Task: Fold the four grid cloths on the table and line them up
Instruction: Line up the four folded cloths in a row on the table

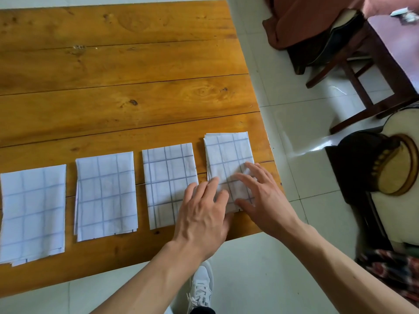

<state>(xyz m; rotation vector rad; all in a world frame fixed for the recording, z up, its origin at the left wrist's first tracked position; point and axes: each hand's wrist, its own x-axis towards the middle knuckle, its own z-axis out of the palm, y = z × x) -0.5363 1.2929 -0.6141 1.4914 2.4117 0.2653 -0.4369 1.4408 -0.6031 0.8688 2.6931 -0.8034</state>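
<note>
Four folded grid cloths lie in one row along the near edge of the wooden surface [127,71], each a flat rectangle with its long axis running from the near edge toward the far edge. First cloth [31,211] sits at the far left, second cloth [105,196] just beside it, third cloth [167,177] next, fourth cloth [229,159] at the right end near the surface's corner. Narrow gaps of bare wood separate them; none touch. Row steps slightly farther from the near edge toward the right.

Left hand [201,214]: fingers straight, flat on the near left part of the fourth cloth, palm overlapping the third cloth's near right corner. Grip: none, palm down. Right hand [263,196]: fingers spread and straight, resting on the fourth cloth's near right part; nothing grasped.

Below the surface edge, one white sneaker [201,288] on the tiled floor [260,279]. Right of the surface, dark wooden chairs [353,71].
</note>
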